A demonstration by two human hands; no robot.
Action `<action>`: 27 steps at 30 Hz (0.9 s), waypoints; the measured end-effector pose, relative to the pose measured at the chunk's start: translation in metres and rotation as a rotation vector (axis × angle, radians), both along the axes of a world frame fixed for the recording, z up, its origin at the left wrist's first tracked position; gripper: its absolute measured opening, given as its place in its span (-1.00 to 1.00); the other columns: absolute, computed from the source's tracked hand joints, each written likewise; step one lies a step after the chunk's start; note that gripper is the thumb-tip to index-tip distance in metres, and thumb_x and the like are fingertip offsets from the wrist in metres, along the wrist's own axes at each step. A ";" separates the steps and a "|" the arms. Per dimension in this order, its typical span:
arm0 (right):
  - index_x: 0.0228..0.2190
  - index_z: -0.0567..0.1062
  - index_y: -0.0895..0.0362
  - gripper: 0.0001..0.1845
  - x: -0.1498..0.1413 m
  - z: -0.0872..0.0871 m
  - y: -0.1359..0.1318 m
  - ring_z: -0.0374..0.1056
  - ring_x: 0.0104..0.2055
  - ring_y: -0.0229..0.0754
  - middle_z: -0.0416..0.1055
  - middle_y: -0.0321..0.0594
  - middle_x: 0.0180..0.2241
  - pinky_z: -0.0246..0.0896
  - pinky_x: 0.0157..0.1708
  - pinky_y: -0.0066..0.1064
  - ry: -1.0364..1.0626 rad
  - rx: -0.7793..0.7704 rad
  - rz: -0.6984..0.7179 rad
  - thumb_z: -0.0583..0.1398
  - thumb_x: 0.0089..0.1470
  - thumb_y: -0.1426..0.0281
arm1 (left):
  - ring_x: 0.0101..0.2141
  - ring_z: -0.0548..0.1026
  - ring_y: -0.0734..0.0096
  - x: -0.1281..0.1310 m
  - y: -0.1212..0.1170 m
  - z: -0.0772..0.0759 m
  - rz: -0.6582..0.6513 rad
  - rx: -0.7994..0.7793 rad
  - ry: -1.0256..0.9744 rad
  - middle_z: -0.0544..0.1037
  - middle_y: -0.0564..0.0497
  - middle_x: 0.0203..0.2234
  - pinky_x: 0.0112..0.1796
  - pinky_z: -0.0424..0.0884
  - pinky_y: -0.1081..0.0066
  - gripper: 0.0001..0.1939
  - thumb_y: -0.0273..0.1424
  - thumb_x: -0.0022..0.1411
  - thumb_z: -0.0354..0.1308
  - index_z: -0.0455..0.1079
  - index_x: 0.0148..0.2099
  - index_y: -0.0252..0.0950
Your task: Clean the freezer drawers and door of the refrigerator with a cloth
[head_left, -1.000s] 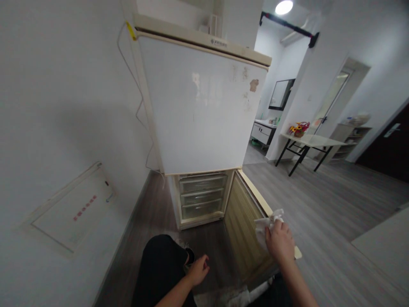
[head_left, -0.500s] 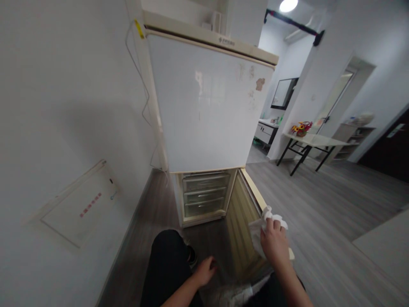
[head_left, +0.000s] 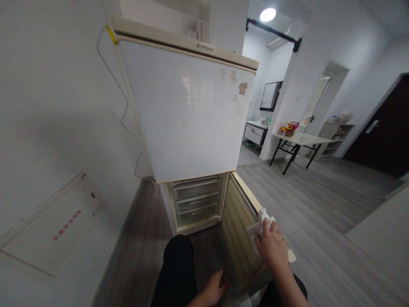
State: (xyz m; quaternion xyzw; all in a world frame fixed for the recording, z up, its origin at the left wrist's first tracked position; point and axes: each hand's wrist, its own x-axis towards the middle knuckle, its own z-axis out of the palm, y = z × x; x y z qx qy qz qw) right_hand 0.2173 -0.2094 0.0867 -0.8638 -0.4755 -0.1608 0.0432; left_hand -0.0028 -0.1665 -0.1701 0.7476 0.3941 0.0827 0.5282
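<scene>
My right hand is closed on a crumpled white cloth and presses it against the top edge of the open lower fridge door. Part of the cloth hangs down over the door's ribbed inner side. My left hand is low in front of me by my knee, its fingers curled in, with nothing seen in them. The fridge stands ahead with its white upper door shut. Behind the lower door, clear-fronted drawers show in the compartment.
A wall with a loose white cord runs along the left. My bent knee is close to the compartment. On the right are a folding table with a flower basket, a shelf and a dark door.
The view has turned slightly right, so the fridge appears further left. My right hand stays on the door edge with the cloth. My left hand sits lower and further right in view.
</scene>
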 end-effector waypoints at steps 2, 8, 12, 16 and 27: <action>0.23 0.22 0.24 -0.39 0.002 0.000 -0.002 0.31 0.05 0.20 0.21 0.21 0.18 0.35 -0.19 -0.09 -0.009 0.008 0.014 0.00 0.27 0.17 | -0.14 0.49 0.25 -0.002 -0.003 0.007 -0.011 0.035 0.016 0.54 -0.11 -0.12 -0.10 0.36 0.31 -0.64 -0.43 0.19 0.14 0.36 0.05 -0.29; 0.23 0.23 0.26 -0.38 0.005 -0.001 -0.005 0.33 0.02 0.19 0.22 0.22 0.18 0.34 -0.16 -0.08 -0.032 0.032 0.049 0.01 0.27 0.17 | -0.11 0.49 0.24 -0.012 -0.018 0.022 -0.068 0.101 0.019 0.56 -0.07 -0.12 -0.09 0.37 0.30 -0.64 -0.40 0.16 0.17 0.37 0.03 -0.22; 0.23 0.24 0.24 -0.39 -0.002 0.002 -0.005 0.36 -0.05 0.15 0.23 0.23 0.16 0.34 -0.20 -0.11 -0.016 0.031 0.031 0.03 0.26 0.19 | -0.09 0.50 0.23 -0.013 -0.025 0.034 -0.057 0.149 0.011 0.55 -0.09 -0.07 -0.06 0.37 0.28 -0.62 -0.41 0.17 0.14 0.37 0.06 -0.22; 0.23 0.24 0.25 -0.45 -0.008 0.005 -0.006 0.35 -0.03 0.14 0.25 0.22 0.15 0.32 -0.16 -0.12 -0.004 0.022 0.039 -0.01 0.27 0.30 | -0.09 0.50 0.24 -0.010 -0.033 0.046 -0.026 0.171 -0.028 0.55 -0.12 -0.07 -0.05 0.37 0.29 -0.62 -0.42 0.20 0.10 0.36 0.08 -0.27; 0.17 0.33 0.27 -0.49 -0.042 0.015 -0.001 0.26 0.05 0.13 0.30 0.18 0.02 0.16 0.06 -0.11 0.216 0.058 0.146 -0.04 0.22 0.52 | 0.02 0.45 0.18 0.002 -0.044 0.050 0.031 0.196 -0.155 0.47 -0.18 0.05 0.08 0.34 0.20 -0.46 -0.34 0.18 0.17 0.25 0.21 -0.29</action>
